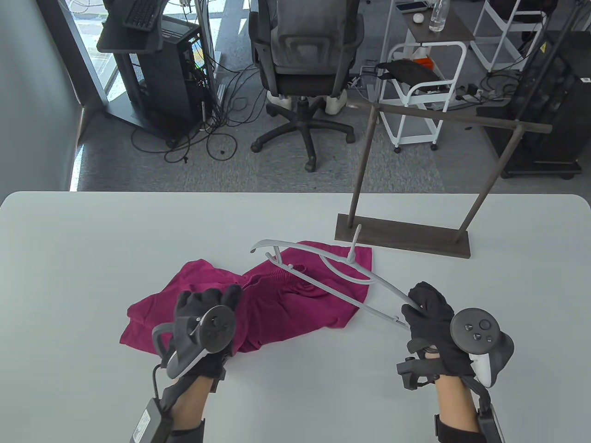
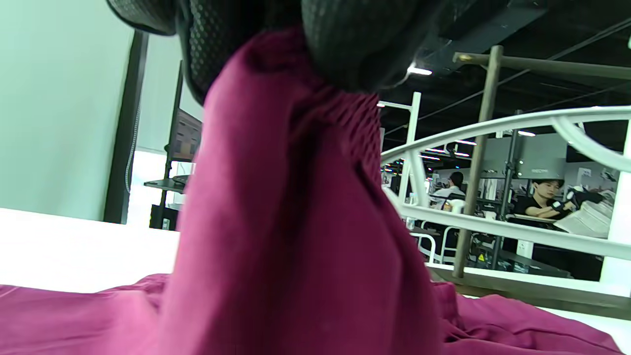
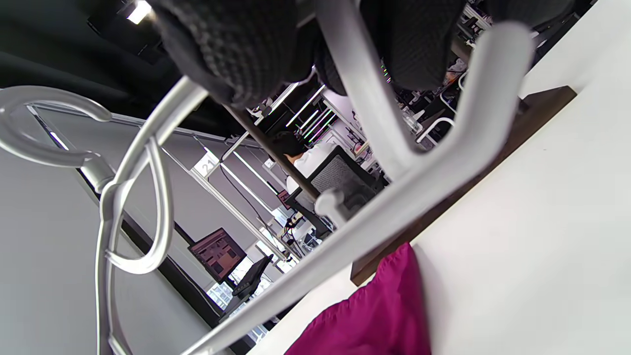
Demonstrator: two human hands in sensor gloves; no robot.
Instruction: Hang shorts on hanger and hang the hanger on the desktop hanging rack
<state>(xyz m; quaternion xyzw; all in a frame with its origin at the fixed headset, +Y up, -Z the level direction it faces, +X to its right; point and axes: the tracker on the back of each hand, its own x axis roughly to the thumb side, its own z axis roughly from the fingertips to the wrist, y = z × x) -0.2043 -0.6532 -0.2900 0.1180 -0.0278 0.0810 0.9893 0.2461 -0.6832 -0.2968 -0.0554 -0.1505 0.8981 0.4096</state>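
The magenta shorts [image 1: 258, 300] lie crumpled on the white table [image 1: 92, 240], left of centre, with one part of the fabric pulled up off the surface. The left hand [image 1: 203, 318] rests over the near middle of the shorts; the left wrist view shows its gloved fingers [image 2: 345, 44] gripping a raised fold of the fabric [image 2: 296, 197] from above.

The grey plastic hanger [image 1: 323, 272] is held above the right half of the shorts, tilted, with its hook [image 1: 354, 240] pointing toward the far edge of the table. Its far end lies over the fabric; its near end reaches the right hand [image 1: 431, 318].

The right hand holds the hanger at that near end. In the right wrist view its fingers [image 3: 236, 49] are curled round the hanger's arm [image 3: 355, 98].

The two hands are well apart, one on each item.

The dark wooden desktop hanging rack [image 1: 438, 180] stands on the far right part of the table, with the shorts' far corner just beside its base [image 1: 401, 235]. Its top bar [image 1: 461, 117] carries nothing.
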